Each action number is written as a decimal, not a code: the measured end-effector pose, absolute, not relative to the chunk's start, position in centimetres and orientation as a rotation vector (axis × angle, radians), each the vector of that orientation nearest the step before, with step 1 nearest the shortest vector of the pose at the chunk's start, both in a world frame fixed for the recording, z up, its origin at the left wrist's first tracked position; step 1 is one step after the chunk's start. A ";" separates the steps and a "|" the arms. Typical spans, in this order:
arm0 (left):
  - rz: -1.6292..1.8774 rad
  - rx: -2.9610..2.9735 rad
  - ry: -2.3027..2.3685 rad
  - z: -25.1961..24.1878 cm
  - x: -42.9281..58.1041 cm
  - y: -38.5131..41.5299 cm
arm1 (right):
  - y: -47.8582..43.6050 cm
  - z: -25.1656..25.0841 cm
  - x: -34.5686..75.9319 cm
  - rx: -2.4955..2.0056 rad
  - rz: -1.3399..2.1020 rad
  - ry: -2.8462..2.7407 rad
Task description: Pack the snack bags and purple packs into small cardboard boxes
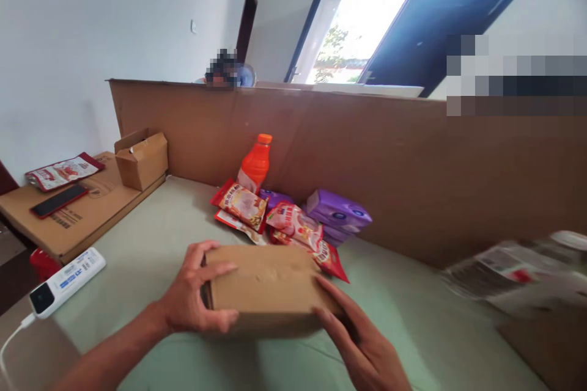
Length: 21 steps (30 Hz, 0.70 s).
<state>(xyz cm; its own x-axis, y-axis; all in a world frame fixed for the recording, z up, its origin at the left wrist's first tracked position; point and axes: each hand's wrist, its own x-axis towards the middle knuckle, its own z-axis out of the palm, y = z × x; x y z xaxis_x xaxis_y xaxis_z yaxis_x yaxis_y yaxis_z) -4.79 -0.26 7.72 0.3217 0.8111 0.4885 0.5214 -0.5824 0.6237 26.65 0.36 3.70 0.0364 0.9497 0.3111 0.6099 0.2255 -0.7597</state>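
Observation:
A brown cardboard box (270, 284) is held between both hands at the front middle of the green-covered table (178, 220). My left hand (197, 293) grips its left end, thumb along the front and fingers over the top. On the right end, my right hand (351, 330) presses with its fingers; part of that hand is hidden behind the box's edge. Just beyond the box lie red snack packets (293, 223), a pink and red food packet (243, 204) and purple tissue packs (339, 211). An orange drink bottle (255, 162) stands behind them.
A tall cardboard panel (389, 165) runs along the back. At left are a small open carton (142, 159), a phone (59, 200), a pouch (66, 171) and a white power bank (68, 281) with a cable. A blurred clear plastic container (504, 269) is at right. A person's head shows beyond the panel.

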 end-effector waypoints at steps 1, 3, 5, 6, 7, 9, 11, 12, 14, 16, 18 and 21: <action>1.183 2.250 1.253 8.4 -6.2 -0.4 | 1.9 4.9 24.4 -1.401 0.541 -1.671; 1.286 2.272 1.428 10.1 -9.5 -0.9 | 5.1 7.4 19.3 -1.203 0.618 -1.733; 1.384 2.270 1.654 12.2 -13.2 -1.6 | 7.7 9.8 14.2 -1.008 0.701 -1.787; 1.415 2.256 1.785 13.2 -15.2 -2.0 | 8.6 10.8 11.8 -0.921 0.730 -1.795; 1.435 2.232 1.930 14.1 -17.2 -2.3 | 9.2 11.5 9.8 -0.842 0.749 -1.809; 1.442 2.161 2.258 15.5 -21.2 -2.7 | 9.5 11.8 6.8 -0.719 0.761 -1.854; 1.448 2.055 2.548 16.2 -24.9 -2.5 | 9.0 10.2 5.7 -0.663 0.758 -1.905; 1.453 2.004 2.645 16.2 -26.5 -2.1 | 8.6 8.7 5.7 -0.669 0.761 -1.913; 1.444 1.936 2.733 15.7 -29.0 -1.0 | 7.7 4.6 6.7 -0.753 0.769 -1.887; 1.400 1.908 2.746 14.8 -30.7 0.3 | 6.7 -0.2 8.5 -0.886 0.766 -1.835; 1.346 1.894 2.743 14.0 -31.5 1.7 | 5.6 -4.6 10.8 -0.942 0.718 -1.845; 1.265 1.898 2.725 13.6 -31.7 3.2 | 3.7 -8.6 13.6 -0.973 0.628 -1.871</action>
<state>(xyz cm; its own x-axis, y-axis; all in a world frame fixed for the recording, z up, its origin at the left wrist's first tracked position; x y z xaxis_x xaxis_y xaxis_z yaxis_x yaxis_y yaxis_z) -31.72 3.24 13.55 -0.3696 0.6421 0.6716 0.9274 0.2107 0.3089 13.57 3.74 -8.56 -0.2784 0.8279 0.4868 0.3670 0.5601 -0.7427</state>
